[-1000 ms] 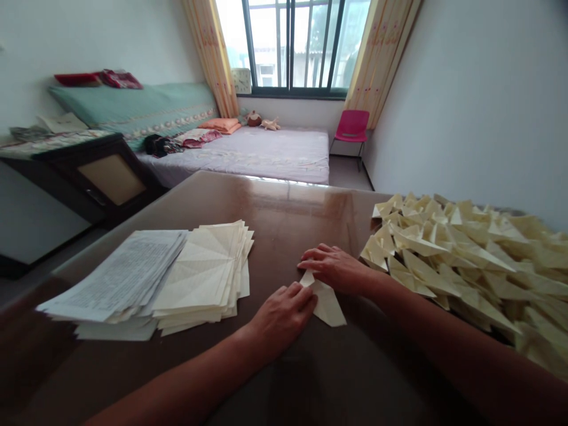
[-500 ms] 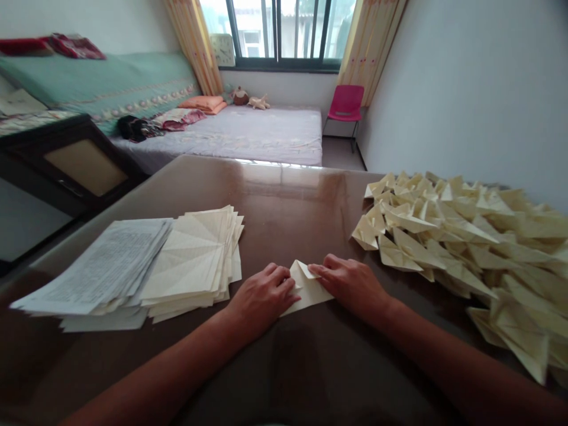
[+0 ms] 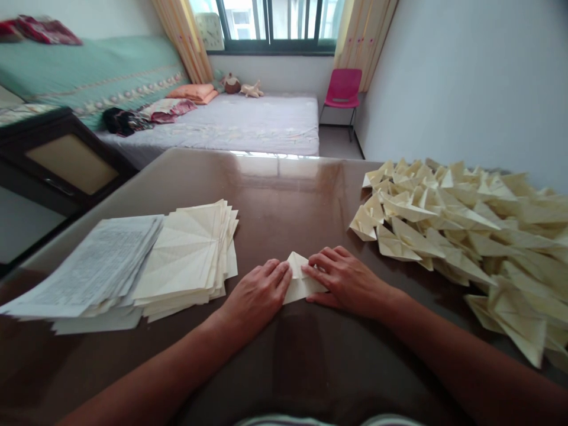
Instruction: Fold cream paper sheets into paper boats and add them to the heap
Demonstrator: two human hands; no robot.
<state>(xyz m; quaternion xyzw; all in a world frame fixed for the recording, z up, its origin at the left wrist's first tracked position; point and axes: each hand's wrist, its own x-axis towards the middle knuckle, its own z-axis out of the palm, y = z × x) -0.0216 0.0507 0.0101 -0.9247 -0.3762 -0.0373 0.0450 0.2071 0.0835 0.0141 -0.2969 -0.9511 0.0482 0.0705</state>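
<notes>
A small cream folded paper piece [image 3: 298, 278] lies on the dark brown table [image 3: 275, 201] just in front of me. My left hand [image 3: 257, 293] lies palm down on its left edge, fingers together and stretched out, pressing it flat. My right hand [image 3: 346, 279] covers the right side of the paper, its fingers curled onto the fold. Most of the paper is hidden under both hands; only a pointed middle part shows.
A stack of creased cream sheets [image 3: 186, 260] and printed pages [image 3: 89, 266] lies at the left. A large heap of folded cream paper shapes [image 3: 465, 231] fills the table's right side. Beyond the table are a bed [image 3: 248, 121], a dark cabinet [image 3: 62, 160] and a pink chair [image 3: 342, 89].
The paper piece was turned and folded smaller between my hands. Both hands have closed in over it near the table's front. The view has tipped downward.
</notes>
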